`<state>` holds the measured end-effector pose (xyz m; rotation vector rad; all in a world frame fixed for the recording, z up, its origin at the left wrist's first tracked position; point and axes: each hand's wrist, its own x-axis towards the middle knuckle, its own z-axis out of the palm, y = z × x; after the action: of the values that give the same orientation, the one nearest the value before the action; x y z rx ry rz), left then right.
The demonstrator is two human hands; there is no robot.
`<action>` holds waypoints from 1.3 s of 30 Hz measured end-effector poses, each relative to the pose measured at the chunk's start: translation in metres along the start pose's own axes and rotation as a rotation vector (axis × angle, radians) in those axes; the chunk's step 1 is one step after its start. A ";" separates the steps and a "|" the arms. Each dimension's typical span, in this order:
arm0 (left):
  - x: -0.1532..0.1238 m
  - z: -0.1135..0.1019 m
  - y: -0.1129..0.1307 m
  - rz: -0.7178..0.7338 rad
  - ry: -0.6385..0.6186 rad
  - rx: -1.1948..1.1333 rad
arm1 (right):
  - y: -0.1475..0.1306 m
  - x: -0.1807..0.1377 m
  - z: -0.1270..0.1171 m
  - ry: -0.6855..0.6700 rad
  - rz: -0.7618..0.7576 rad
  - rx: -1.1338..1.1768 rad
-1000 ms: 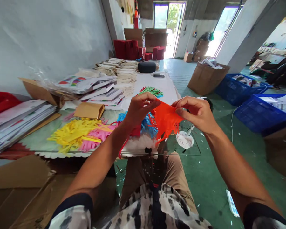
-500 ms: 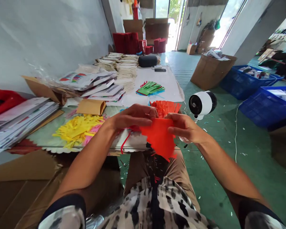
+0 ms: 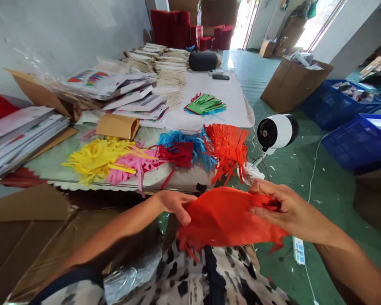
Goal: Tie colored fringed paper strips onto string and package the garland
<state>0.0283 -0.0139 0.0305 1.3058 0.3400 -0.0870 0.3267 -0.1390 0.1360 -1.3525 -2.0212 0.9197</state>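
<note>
A sheet of orange-red fringed paper (image 3: 222, 216) stretches between my hands above my lap, its cut strips hanging at the lower edge. My left hand (image 3: 178, 205) pinches its left side, thumb on top and fingers hidden beneath. Bunched paper at the right end is gripped by my right hand (image 3: 277, 209). Just beyond, an orange fringed pile (image 3: 230, 144) hangs over the table's corner. Beside it lie blue fringe (image 3: 173, 137), a dark red fringed piece (image 3: 180, 154), pink fringe (image 3: 136, 163) and yellow fringe (image 3: 98, 159).
Green fringed paper (image 3: 205, 103) lies farther back on the table. Paper stacks (image 3: 136, 103) and a brown envelope (image 3: 117, 126) are on the left. A white fan (image 3: 277, 132) stands right of the table, near blue crates (image 3: 358, 137). An open cardboard box (image 3: 28, 228) sits below left.
My hands have come down toward my lap and moved apart, spreading the orange-red paper wider. My right hand has shifted right. The view has tilted downward, uncovering the blue and dark red fringe.
</note>
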 end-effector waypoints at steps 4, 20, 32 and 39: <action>-0.039 -0.045 0.023 -0.220 -0.087 0.030 | 0.038 0.029 0.015 0.124 0.079 0.018; 0.028 0.014 -0.048 0.249 0.577 1.402 | 0.110 0.093 0.078 0.196 0.247 -0.504; 0.010 0.018 -0.067 0.209 0.658 1.443 | 0.146 0.157 0.054 0.111 0.229 -0.936; 0.013 0.023 -0.070 0.231 0.690 1.454 | 0.129 0.174 0.038 0.185 0.241 -0.902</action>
<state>0.0276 -0.0529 -0.0337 2.8118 0.7692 0.4055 0.3101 0.0480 0.0219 -2.0713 -2.2325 -0.1095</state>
